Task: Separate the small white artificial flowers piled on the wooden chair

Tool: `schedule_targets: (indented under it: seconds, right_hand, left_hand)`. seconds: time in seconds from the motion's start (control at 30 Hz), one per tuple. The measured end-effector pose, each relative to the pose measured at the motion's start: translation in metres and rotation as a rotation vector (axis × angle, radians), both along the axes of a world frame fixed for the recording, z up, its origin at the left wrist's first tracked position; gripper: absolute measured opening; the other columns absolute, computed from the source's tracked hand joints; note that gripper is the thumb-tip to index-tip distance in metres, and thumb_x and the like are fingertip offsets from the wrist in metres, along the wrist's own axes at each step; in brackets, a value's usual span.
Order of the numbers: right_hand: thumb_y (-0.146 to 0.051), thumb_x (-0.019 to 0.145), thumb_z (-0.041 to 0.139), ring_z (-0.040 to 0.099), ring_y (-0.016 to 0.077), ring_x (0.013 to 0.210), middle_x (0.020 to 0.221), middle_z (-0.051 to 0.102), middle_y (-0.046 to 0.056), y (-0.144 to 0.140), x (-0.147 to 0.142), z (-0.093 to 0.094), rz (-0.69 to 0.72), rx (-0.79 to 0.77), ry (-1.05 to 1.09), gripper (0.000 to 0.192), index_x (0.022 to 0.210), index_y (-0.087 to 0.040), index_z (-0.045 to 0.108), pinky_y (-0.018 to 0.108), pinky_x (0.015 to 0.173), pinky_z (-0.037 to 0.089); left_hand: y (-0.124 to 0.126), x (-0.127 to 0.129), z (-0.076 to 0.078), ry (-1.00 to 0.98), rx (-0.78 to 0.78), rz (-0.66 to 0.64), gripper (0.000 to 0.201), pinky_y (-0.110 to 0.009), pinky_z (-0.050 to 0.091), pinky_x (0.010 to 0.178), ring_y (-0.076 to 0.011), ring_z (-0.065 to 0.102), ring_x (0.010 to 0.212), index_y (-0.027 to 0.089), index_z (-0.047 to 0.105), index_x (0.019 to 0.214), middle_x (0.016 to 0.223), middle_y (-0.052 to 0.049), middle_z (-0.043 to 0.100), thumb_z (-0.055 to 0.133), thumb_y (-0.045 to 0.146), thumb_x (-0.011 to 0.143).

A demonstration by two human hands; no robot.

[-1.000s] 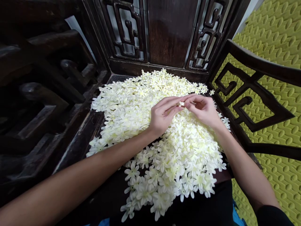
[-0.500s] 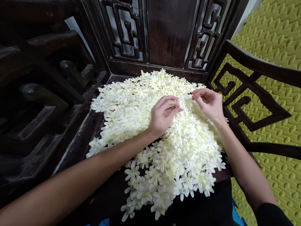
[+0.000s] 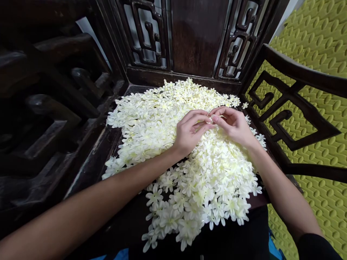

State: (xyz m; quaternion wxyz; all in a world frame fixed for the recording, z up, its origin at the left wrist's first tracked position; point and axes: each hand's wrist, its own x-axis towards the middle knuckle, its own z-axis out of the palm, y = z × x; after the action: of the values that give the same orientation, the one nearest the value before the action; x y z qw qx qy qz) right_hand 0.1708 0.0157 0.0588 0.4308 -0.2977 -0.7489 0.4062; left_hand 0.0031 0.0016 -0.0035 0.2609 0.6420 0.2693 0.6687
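Dark carved wood closes in the seat [image 3: 117, 139], with a panel [image 3: 200, 39] behind, a rail [image 3: 306, 74] at the right and yellow matting [image 3: 322, 209] beyond. White flowers [image 3: 151, 124] cover most of the seat and spill over its near edge. Above them, the right hand [image 3: 235, 125] seems to pinch a pale bit [image 3: 211, 120] between thumb and fingertips. The left hand [image 3: 188, 130] curves in from the other side, fingertips close together beside it; whether they grip it too, I cannot tell. So small a bit could slip if the pinch loosens, and would be hard to pick out among the blooms. Either forearm, low over the heap, could brush loose flowers off the edge.
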Motion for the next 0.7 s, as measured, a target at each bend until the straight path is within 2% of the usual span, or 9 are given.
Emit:
schedule_targets:
  seconds: [0.1, 0.23, 0.47, 0.6, 0.7]
  right_hand:
    - [-0.032, 0.09, 0.071, 0.064, 0.0188, 0.09, 0.1, 0.068, 0.007, 0.0, 0.001, -0.002, -0.066, 0.093, -0.078, 0.016, 0.088, -0.018, 0.064, 0.033, 0.083, 0.052]
    - [-0.025, 0.09, 0.07, 0.067, 0.0207, 0.09, 0.097, 0.07, 0.008, 0.0, 0.005, -0.002, -0.137, 0.361, -0.242, 0.009, 0.089, -0.018, 0.064, 0.035, 0.082, 0.054]
    - [-0.015, 0.089, 0.065, 0.071, 0.0183, 0.086, 0.094, 0.073, 0.01, -0.001, 0.007, 0.002, -0.18, 0.656, -0.323, 0.003, 0.087, -0.015, 0.065, 0.031, 0.073, 0.059]
    - [-0.016, 0.09, 0.064, 0.071, 0.018, 0.087, 0.096, 0.074, 0.008, 0.001, 0.006, 0.0, -0.213, 0.759, -0.345, 0.003, 0.088, -0.018, 0.065, 0.031, 0.069, 0.061]
    - [-0.013, 0.089, 0.064, 0.072, 0.0183, 0.085, 0.096, 0.074, 0.007, 0.011, 0.018, 0.0, -0.269, 0.841, -0.347, 0.007, 0.09, -0.019, 0.066, 0.034, 0.07, 0.062]
  left_hand:
    - [0.0, 0.0, 0.0, 0.009, 0.001, 0.012, 0.014, -0.031, 0.065, 0.09, -0.0152, 0.066, 0.107, 0.021, 0.072, 0.095, 0.11, -0.004, 0.063, 0.075, 0.02, 0.081]
    - [0.0, -0.001, 0.0, 0.03, 0.002, 0.02, 0.011, -0.03, 0.066, 0.086, -0.0162, 0.066, 0.107, 0.021, 0.073, 0.093, 0.11, -0.004, 0.064, 0.075, 0.022, 0.082]
    - [0.001, -0.002, 0.001, 0.083, 0.057, 0.034, 0.01, -0.032, 0.066, 0.087, -0.0165, 0.066, 0.108, 0.021, 0.073, 0.094, 0.111, -0.004, 0.066, 0.072, 0.019, 0.084]
    - [0.0, -0.002, 0.0, 0.076, 0.049, 0.019, 0.012, -0.031, 0.065, 0.087, -0.0166, 0.066, 0.109, 0.021, 0.074, 0.094, 0.111, -0.005, 0.065, 0.071, 0.016, 0.084]
    - [-0.001, -0.001, 0.0, 0.044, 0.038, 0.026, 0.01, -0.029, 0.065, 0.085, -0.0152, 0.066, 0.104, 0.02, 0.072, 0.091, 0.108, -0.004, 0.063, 0.073, 0.015, 0.082]
